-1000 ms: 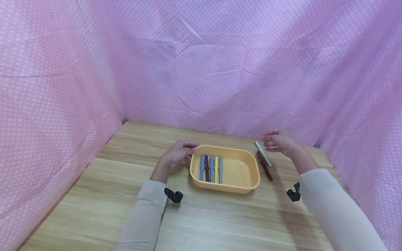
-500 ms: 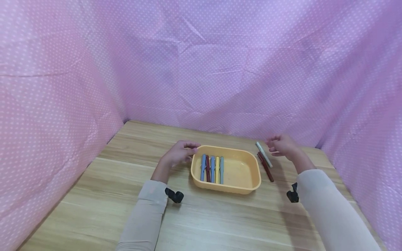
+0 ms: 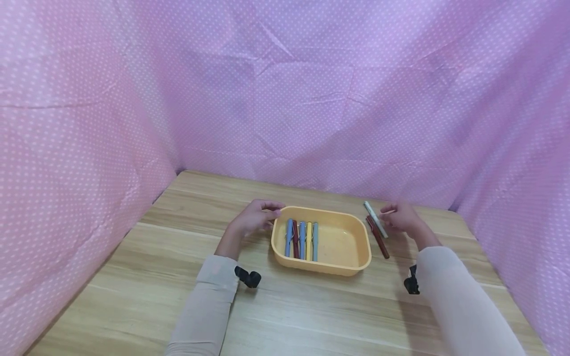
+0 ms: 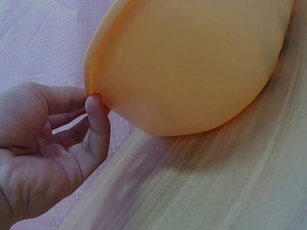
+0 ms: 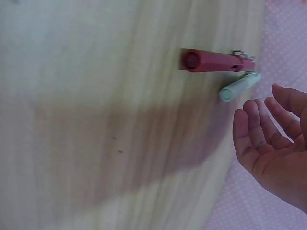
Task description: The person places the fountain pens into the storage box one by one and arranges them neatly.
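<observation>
My left hand (image 3: 251, 220) pinches the far left corner of a yellow-orange plastic tray (image 3: 343, 242); in the left wrist view, thumb and fingertips meet at its rim (image 4: 87, 72). Side by side in the tray's left half lie clip pens: a blue pen (image 3: 289, 239), a dark red pen (image 3: 296, 240), another blue pen (image 3: 302, 241), a yellow pen (image 3: 309, 241) and a grey-green pen (image 3: 315, 242). Right of the tray, a pale green pen (image 5: 237, 87) and a red pen (image 5: 213, 61) lie on the table. My right hand (image 3: 403, 218) holds nothing, its loosely bent fingers close beside the pale green pen.
A wood-grain table (image 3: 311, 311) carries everything. Pink dotted cloth (image 3: 285, 123) hangs around its back and sides. A small black device (image 3: 248, 278) sits at the left cuff, another black device (image 3: 411, 281) at the right cuff.
My right hand has come down toward the pale green pen, its fingertips now nearer to it. The left hand has stayed at the tray's rim, and the pens lie as before.
</observation>
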`<state>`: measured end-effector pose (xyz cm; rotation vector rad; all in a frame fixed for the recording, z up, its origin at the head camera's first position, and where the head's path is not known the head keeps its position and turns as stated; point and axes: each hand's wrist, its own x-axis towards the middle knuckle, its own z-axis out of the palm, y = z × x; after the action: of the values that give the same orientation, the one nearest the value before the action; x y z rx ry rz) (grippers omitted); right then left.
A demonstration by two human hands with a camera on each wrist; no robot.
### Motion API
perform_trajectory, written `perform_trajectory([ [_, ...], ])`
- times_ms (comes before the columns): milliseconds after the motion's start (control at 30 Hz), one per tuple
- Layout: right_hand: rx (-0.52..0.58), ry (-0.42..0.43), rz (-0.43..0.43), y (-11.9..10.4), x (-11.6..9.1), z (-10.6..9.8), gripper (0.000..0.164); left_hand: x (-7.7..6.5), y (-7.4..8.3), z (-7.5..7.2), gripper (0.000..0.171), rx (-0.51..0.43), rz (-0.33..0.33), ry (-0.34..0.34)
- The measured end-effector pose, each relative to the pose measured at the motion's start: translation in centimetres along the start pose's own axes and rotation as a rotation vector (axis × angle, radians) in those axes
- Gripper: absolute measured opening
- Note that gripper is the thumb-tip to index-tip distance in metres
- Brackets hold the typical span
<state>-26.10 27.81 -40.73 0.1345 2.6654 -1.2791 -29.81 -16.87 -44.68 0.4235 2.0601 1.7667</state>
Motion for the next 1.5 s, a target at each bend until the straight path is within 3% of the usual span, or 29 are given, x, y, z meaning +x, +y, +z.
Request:
perform_trajectory([
  [333,0.016,0.028,0.038,0.8,0.2,0.8,0.046,0.1,0.1,-0.1,0.033,0.002,-0.007,0.006],
  [967,-0.07,0.06,0.033,1.5,0.9,1.8,0.043,0.7,-0.1,-0.4,0.032,-0.013,-0.015,-0.005],
  [1500,-0.18,0.057,0.025,0.8,0.7,2.3,0.041,0.9,-0.1,-0.7,0.035,-0.021,-0.009,-0.026],
])
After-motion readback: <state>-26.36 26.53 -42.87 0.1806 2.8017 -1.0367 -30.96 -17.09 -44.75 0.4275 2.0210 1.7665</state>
